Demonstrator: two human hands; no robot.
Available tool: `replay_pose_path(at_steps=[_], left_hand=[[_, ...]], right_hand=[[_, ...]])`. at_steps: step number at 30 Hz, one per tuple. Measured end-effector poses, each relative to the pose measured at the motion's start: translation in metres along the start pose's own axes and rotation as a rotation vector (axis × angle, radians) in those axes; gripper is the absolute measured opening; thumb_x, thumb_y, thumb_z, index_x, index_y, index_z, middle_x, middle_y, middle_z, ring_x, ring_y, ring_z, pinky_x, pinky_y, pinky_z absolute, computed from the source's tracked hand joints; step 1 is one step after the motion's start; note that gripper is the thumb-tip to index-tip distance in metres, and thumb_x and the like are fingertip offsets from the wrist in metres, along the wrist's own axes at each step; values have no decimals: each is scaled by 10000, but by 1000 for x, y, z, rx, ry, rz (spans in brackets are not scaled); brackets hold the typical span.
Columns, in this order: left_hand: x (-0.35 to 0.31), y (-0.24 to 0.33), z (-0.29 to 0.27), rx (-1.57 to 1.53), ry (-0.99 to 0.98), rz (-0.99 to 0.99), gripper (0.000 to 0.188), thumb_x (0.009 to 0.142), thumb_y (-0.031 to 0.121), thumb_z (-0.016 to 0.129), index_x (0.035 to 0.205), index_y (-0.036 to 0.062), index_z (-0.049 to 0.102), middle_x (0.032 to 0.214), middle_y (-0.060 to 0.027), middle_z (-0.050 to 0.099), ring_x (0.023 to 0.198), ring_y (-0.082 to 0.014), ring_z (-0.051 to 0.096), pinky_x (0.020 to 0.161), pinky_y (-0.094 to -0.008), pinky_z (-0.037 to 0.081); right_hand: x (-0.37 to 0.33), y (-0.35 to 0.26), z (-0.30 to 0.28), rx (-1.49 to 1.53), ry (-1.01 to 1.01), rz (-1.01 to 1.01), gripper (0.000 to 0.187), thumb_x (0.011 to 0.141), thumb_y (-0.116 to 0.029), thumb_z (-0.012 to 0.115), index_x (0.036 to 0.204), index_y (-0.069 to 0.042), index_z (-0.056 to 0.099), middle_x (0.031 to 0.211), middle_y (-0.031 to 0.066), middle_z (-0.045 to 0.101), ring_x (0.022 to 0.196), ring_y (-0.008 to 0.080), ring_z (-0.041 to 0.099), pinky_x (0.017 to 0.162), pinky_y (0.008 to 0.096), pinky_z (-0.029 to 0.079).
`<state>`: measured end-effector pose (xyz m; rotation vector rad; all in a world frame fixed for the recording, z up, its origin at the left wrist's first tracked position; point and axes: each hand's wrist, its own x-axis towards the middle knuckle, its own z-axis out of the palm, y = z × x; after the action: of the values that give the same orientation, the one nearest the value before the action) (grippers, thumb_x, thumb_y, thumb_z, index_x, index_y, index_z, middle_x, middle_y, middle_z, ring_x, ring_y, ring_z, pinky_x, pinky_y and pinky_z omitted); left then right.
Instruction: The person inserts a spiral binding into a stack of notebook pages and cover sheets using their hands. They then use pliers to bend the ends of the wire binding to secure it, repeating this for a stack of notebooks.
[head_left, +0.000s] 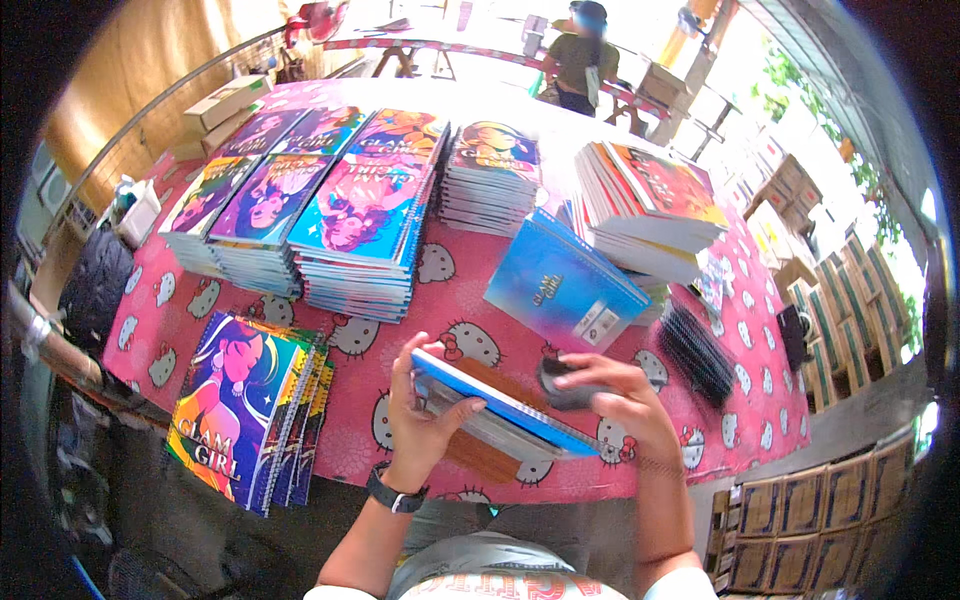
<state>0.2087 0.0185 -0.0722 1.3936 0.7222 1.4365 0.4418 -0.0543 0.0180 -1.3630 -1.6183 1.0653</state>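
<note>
Tilted almost edge-on, a blue-covered spiral notebook is held up over the table by my left hand, thumb on the near side and fingers round its left end. My right hand grips a small dark rounded object, close to the notebook's right part; motion blur hides its exact kind. Beneath the notebook a brown flat board partly shows on the table. Just beyond, a blue notebook lies back cover up, slanted against a pile.
Several piles of colourful notebooks fill the far left of the pink patterned table. Another stack stands far right, beside a black ridged thing. Fanned notebooks overhang the near left edge. Cartons are at right; a person stands beyond.
</note>
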Motion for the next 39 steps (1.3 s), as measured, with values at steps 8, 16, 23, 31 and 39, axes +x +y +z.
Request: replay_pose_path(at_steps=[8, 16, 23, 31, 39], left_hand=[[-2, -1, 3, 102, 47, 29, 706, 700, 192, 813, 1316, 60, 493, 1050, -48, 487, 970, -171, 491, 845, -307, 434], [-1, -2, 2, 106, 34, 27, 715, 695, 183, 814, 1321, 61, 492, 1039, -69, 499, 985, -188, 490, 863, -313, 423], [0, -2, 0, 123, 29, 67, 703, 700, 185, 811, 1318, 74, 496, 1025, -49, 475, 958, -171, 474, 834, -298, 419], [1, 3, -2, 138, 1, 66, 683, 707, 178, 807, 1311, 72, 508, 1030, -60, 501, 970, -189, 473, 865, -312, 399], [-1, -2, -3, 171, 8, 111, 698, 698, 217, 811, 1301, 50, 503, 1032, -44, 484, 948, -163, 467, 842, -290, 402]], right_hand=[[5, 12, -2, 285, -100, -121, 394, 832, -361, 647, 1049, -36, 695, 1153, 141, 619, 1085, 239, 556, 954, 379, 408], [25, 2, 11, 353, -106, -208, 492, 780, -472, 678, 990, -29, 711, 1021, 174, 656, 966, 273, 606, 853, 376, 450], [44, 1, 11, 189, -165, -214, 379, 816, -355, 672, 1035, -48, 702, 1085, 161, 644, 1036, 248, 582, 900, 364, 427], [63, 1, 12, -216, -104, -134, 398, 816, -360, 644, 1043, -39, 702, 1188, 180, 604, 1159, 261, 525, 966, 382, 392], [72, -5, 19, -211, -53, -27, 495, 793, -438, 646, 1057, -22, 692, 1155, 156, 619, 1146, 281, 522, 988, 394, 373]])
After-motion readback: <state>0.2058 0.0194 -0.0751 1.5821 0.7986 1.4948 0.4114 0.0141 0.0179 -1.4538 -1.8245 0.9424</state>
